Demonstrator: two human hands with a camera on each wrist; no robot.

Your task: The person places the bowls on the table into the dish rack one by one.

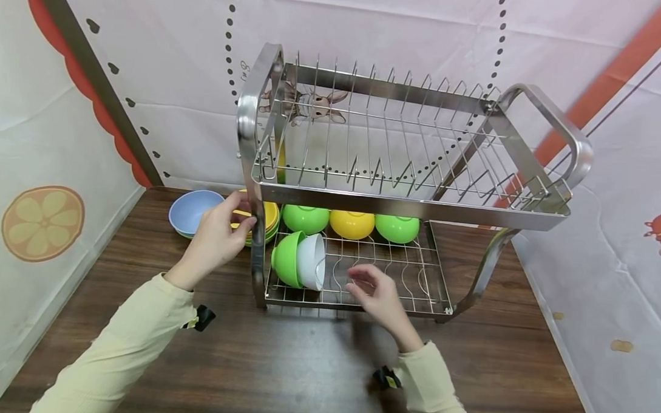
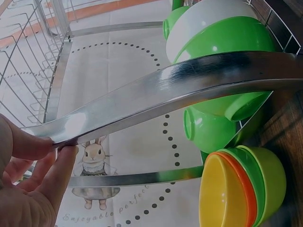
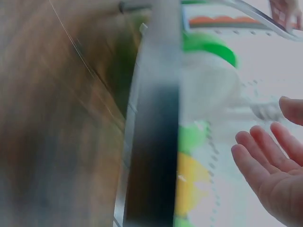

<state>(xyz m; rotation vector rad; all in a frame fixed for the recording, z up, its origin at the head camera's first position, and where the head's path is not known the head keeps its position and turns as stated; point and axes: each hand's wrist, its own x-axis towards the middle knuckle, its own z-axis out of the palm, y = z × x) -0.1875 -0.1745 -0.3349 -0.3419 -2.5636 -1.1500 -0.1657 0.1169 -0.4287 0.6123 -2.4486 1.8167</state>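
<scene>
The dark wood-grained counter [image 1: 303, 363] is backed and flanked by pale sheets [image 1: 172, 37] printed with dots [image 1: 229, 36] and a rabbit [image 2: 94, 163]. On it a two-tier metal rack [image 1: 412, 207] is stood, its left post [image 1: 258, 252] pinched by the left grip [image 1: 215, 233]. By the lower tier [image 1: 349, 306], where bowls [image 1: 312, 263] are set, the right grip [image 1: 379, 296] is held loosely extended. Other bowls [image 1: 194, 208] are stacked at the rack's left.

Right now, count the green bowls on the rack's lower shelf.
3: the back-left green bowl and back-right green bowl, with a yellow bowl between, and the front green bowl, left of the white bowl. Others nested inside could be hidden.
</scene>
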